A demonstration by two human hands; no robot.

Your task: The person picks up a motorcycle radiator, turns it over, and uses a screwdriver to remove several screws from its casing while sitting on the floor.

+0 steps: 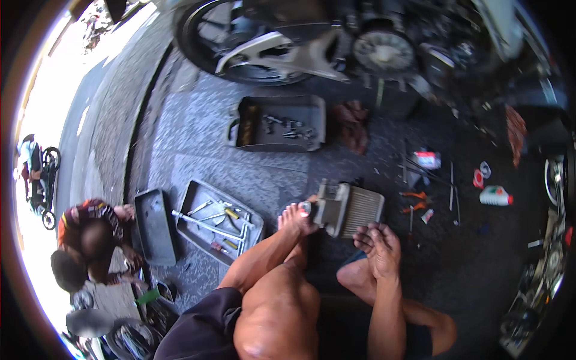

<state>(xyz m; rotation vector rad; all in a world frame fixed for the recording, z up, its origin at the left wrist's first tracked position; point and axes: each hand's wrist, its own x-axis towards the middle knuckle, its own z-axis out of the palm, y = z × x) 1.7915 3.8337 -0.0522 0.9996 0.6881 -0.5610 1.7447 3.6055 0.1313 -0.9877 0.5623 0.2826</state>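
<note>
A grey boxy part with a ribbed, finned face point(363, 213) rests on the dark floor in front of me. My left hand point(295, 219) is beside its left side, low by my foot. Its fingers are closed round something small with a dark and pale end point(306, 209), whose kind I cannot make out. Just below the part's lower right corner is my right hand point(379, 247), palm partly turned up. Its fingers are curled together with darkened tips; whatever is between them, if anything, is too small to tell.
A motorcycle point(384, 51) fills the far side. Ahead stands a black bin of metal parts point(279, 147); leftward lie a tool tray point(255, 216) and a dark tray point(156, 240). Orange-handled pliers point(414, 201) and a white bottle point(495, 195) lie right. Another person point(93, 240) crouches left.
</note>
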